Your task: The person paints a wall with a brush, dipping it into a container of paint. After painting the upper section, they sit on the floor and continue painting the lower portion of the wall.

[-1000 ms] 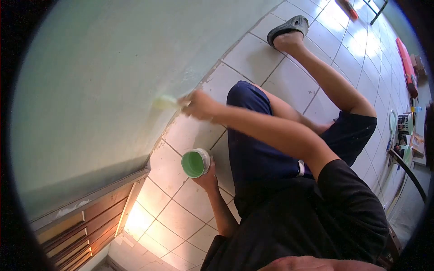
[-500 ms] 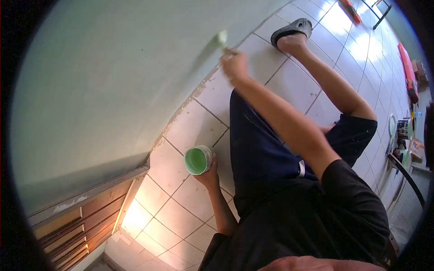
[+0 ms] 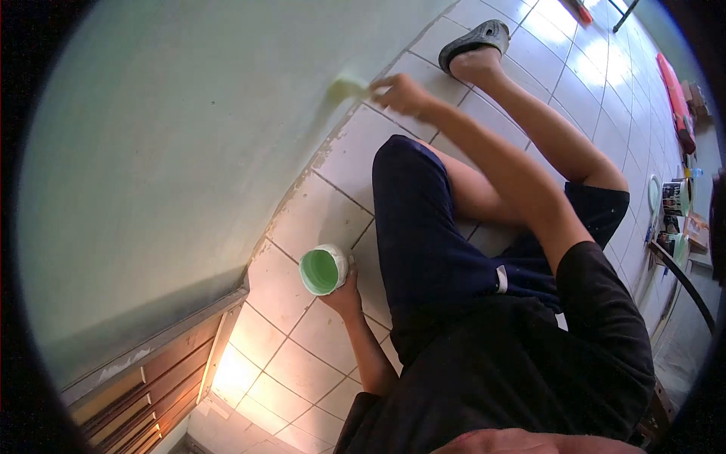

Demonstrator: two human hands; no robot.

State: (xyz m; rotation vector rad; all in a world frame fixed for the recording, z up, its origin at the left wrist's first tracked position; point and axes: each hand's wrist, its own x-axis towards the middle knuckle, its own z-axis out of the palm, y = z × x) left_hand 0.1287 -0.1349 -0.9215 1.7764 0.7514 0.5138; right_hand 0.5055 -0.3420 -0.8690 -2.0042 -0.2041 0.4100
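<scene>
My left hand (image 3: 346, 293) is wrapped round a white tub (image 3: 342, 265), held over the floor tiles with its mouth tipped toward the wall. Pale green paint (image 3: 321, 272) shows inside it. With my right hand (image 3: 404, 97) I grip the handle of a paintbrush (image 3: 348, 89). Its pale green bristles are blurred and lie at the wall's low part, just above the floor edge; whether they press on the surface is hard to tell. The wall (image 3: 189, 136) is light green.
White floor tiles (image 3: 344, 189) run along the wall, with chipped paint at the join. A slatted wooden door (image 3: 166, 356) stands at lower left. My leg wears a grey clog (image 3: 476, 41). Paint buckets (image 3: 675, 198) and a red object (image 3: 675, 102) lie at far right.
My right hand and the paintbrush have swung down and left along the wall's base. The tub has shifted slightly left in view, still in my left hand. My near knee has shifted.
</scene>
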